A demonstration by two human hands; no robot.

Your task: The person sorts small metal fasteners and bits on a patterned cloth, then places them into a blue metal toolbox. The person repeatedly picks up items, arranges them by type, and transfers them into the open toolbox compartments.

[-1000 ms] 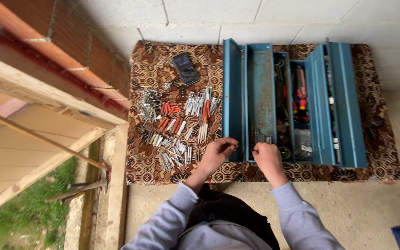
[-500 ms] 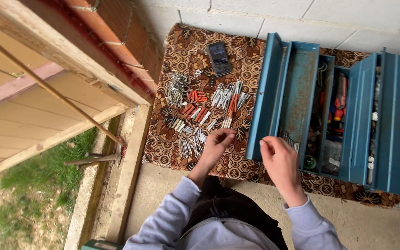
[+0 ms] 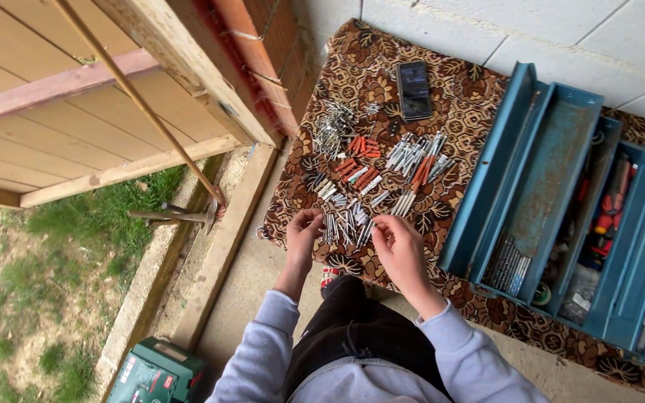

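Note:
My left hand point(image 3: 304, 235) and my right hand point(image 3: 399, 246) rest on a brown patterned cloth point(image 3: 449, 112) spread on the ground. Both are at a small heap of silver fasteners point(image 3: 346, 224), fingers bent down onto it from either side. Whether either hand has pinched a piece I cannot tell. Beyond the heap lie orange and white wall plugs point(image 3: 360, 172), a row of longer anchors point(image 3: 416, 160) and a pile of screws point(image 3: 334, 127). An open blue metal toolbox point(image 3: 554, 172) stands to the right, apart from both hands.
A dark phone point(image 3: 414, 89) lies at the cloth's far edge. A wooden gate frame point(image 3: 210, 97) and a brick post stand left, with grass point(image 3: 31, 291) beyond. A green tool case point(image 3: 157, 373) sits at the lower left. A concrete block wall point(image 3: 561, 37) runs behind.
My right hand has left the toolbox's edge and come left to the silver heap, joining my left hand there. The view has swung left and down.

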